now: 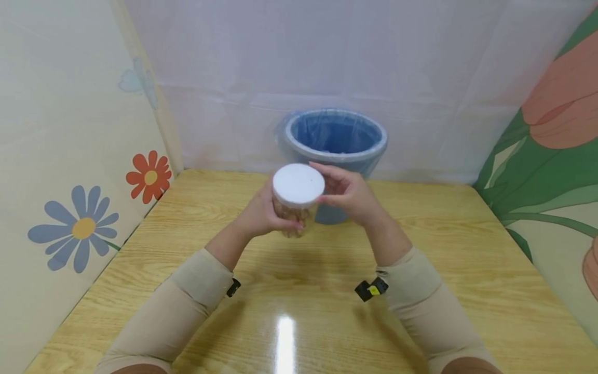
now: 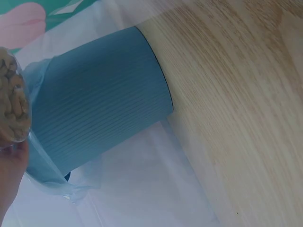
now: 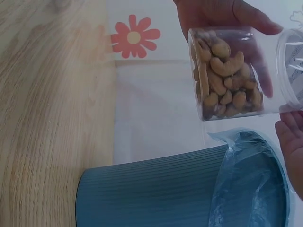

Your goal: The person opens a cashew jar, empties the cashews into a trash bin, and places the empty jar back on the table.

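A clear jar (image 1: 286, 212) with a white-topped lid (image 1: 298, 183) is held up above the table, in front of the bin. My left hand (image 1: 262, 212) grips the jar's body from the left, its thumb across the near side. At the lid's right edge, my right hand (image 1: 351, 196) holds the rim between fingers and thumb. Cashews (image 3: 227, 85) fill part of the jar in the right wrist view, where it lies sideways in the picture. Only the jar's bottom end, full of nuts, shows at the left edge of the left wrist view.
Behind the jar stands a blue ribbed bin (image 2: 104, 99) lined with a clear plastic bag (image 3: 236, 175), its mouth open upward. The wood-grain table (image 1: 444, 234) reaches back to a pale cloth wall (image 1: 224, 130). Flower-printed panels (image 1: 56, 130) flank the table.
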`<state>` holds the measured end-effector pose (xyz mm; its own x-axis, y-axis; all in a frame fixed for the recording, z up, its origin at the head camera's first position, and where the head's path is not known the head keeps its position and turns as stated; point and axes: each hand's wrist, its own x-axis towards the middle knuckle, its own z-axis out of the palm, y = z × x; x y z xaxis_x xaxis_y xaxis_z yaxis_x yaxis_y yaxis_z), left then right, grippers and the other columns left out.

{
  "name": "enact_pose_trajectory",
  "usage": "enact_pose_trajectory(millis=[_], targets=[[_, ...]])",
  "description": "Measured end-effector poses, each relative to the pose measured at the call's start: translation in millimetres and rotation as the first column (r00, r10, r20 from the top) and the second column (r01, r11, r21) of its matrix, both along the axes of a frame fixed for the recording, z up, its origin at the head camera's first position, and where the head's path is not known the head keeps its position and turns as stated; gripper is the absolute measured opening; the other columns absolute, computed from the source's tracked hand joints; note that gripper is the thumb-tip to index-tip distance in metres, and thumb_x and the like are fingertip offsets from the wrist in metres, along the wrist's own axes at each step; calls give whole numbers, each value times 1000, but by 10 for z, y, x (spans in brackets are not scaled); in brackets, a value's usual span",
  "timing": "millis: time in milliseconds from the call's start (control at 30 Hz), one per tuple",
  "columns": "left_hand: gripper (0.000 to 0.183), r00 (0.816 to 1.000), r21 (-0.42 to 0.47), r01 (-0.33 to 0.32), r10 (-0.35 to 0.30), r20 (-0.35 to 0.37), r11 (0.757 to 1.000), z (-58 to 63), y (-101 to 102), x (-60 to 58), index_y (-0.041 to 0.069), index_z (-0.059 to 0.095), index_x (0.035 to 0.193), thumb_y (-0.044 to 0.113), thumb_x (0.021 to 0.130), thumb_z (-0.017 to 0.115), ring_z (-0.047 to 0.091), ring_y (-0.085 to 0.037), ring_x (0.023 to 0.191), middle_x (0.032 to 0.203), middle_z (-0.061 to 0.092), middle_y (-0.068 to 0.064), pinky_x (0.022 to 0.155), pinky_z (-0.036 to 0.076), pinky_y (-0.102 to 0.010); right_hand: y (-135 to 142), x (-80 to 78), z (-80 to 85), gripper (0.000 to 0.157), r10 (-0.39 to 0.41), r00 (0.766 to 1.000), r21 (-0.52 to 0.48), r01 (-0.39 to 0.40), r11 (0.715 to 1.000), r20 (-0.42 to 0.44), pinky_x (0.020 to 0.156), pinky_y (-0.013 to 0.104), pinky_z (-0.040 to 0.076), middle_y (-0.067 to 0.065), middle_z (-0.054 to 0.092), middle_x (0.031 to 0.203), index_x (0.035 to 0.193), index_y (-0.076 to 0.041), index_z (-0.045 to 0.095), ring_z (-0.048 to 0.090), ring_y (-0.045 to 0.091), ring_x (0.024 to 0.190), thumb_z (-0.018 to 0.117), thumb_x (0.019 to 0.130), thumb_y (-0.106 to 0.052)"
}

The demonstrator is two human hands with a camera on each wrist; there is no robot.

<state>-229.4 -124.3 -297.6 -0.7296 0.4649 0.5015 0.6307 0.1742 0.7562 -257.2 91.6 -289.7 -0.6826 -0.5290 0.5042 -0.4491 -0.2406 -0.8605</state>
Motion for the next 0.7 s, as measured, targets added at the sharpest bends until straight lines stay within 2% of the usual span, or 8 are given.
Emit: enact_pose_trajectory(millis=[233, 367, 600, 700], targets=[[102, 989, 19, 121, -123, 82, 992, -11, -2, -19, -2, 24, 137, -6, 53, 81, 43, -31, 117, 129, 42, -21, 101, 36, -42, 60, -24, -6, 80, 80, 997, 27, -80, 996, -16, 93, 36, 46, 26, 42, 134, 132, 11, 36, 53, 22, 115, 75, 71, -21], [101, 982, 16, 162, -163, 98, 987, -23, -6, -35, -5, 24, 136, -8, 52, 80, 43, -32, 116, 127, 42, -23, 101, 36, -43, 86, -40, -15, 80, 120, 993, 39, -119, 992, -21, 91, 36, 46, 26, 41, 134, 132, 12, 35, 53, 23, 114, 75, 72, -22], [108, 966, 25, 236, -237, 106, 972, -231, -47, -217, 1, 21, 139, -6, 50, 82, 43, -30, 117, 130, 42, -18, 102, 35, -43, 113, -67, -22, 76, 167, 986, 62, -165, 984, -17, 90, 36, 47, 20, 47, 133, 133, 8, 37, 53, 24, 114, 74, 74, -22], [107, 958, 34, 268, -271, 100, 963, -256, -53, -240, 2, 22, 139, -2, 51, 82, 43, -28, 118, 130, 42, -17, 102, 35, -42, 119, -77, -33, 76, 187, 982, 61, -186, 981, -22, 90, 36, 48, 17, 48, 132, 133, 8, 37, 53, 24, 113, 74, 74, -23]])
